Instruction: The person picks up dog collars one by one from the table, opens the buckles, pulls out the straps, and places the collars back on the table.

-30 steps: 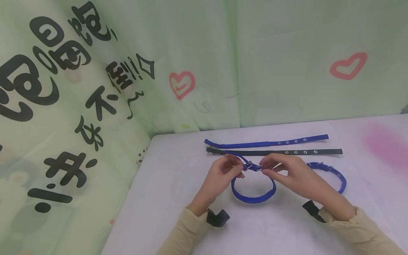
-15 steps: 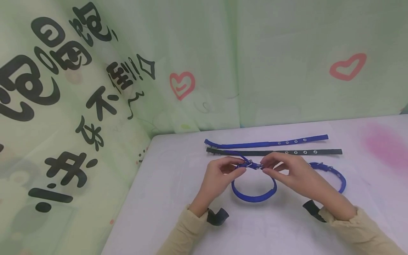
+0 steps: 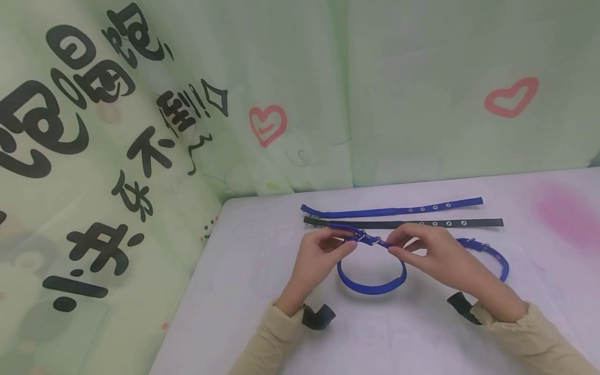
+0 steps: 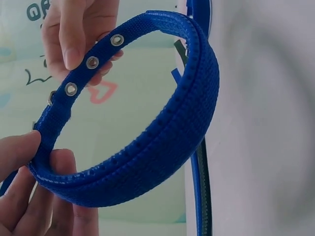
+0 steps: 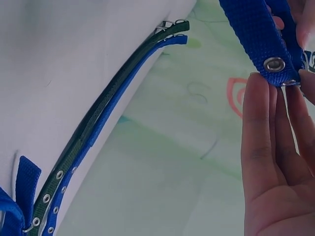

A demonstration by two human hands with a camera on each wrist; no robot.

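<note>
A blue collar [image 3: 372,289], closed into a ring with metal eyelets and buckle hardware [image 3: 375,240], is held up between both hands. In the head view my left hand [image 3: 319,255] pinches it left of the buckle, thumb in front, and the loose strap end rises over the fingers. My right hand [image 3: 433,250] pinches the band just right of the buckle. The left wrist view shows the collar's padded band [image 4: 162,142] hanging toward the camera and three eyelets near the right hand [image 4: 81,29]. In the right wrist view, the right fingertips [image 5: 258,93] press by an eyelet.
Behind the hands, a blue strap [image 3: 361,213] and a black-green strap [image 3: 459,224] lie flat on the white table [image 3: 253,260]. Another blue collar [image 3: 499,260], buckled into a ring, lies partly behind the right forearm. A printed curtain [image 3: 398,104] hangs along the back and left.
My left fingers have shifted a little left along the collar, leaving more of the buckle in sight. The collar has risen slightly and tilted, its right side lower. My right hand keeps its pinch.
</note>
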